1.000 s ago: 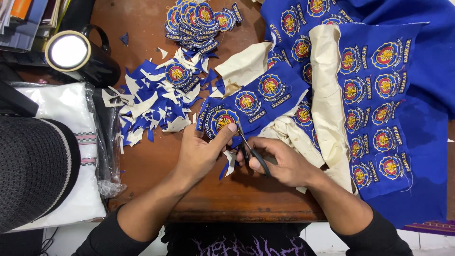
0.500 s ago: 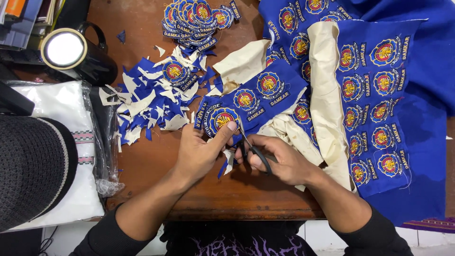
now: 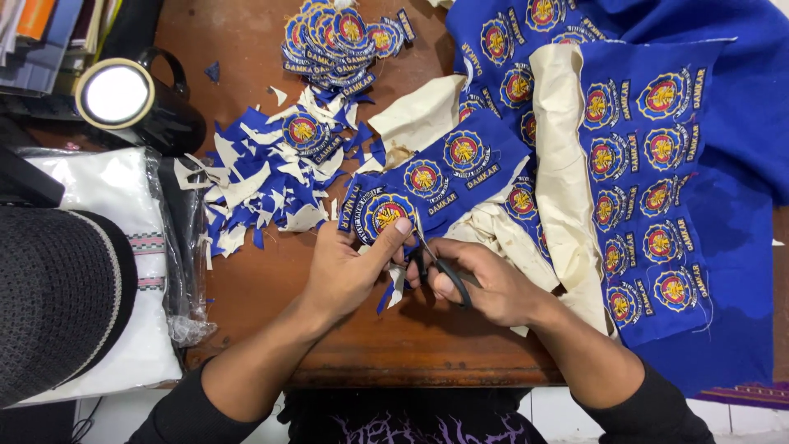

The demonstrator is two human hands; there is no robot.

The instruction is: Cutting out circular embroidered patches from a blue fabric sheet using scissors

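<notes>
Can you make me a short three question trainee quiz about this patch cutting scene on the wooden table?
1. True or false: the right hand holds the small black scissors.
2. Which does the left hand pinch?
A. the strip of blue cloth with round embroidered patches
B. the black lamp with a round white light
C. the black woven hat
3. Fill in: the stack of cut round blue patches lies at the table's ____ edge, beyond the heap of blue and cream cloth scraps.

Key: 1 true; 2 A; 3 far.
</notes>
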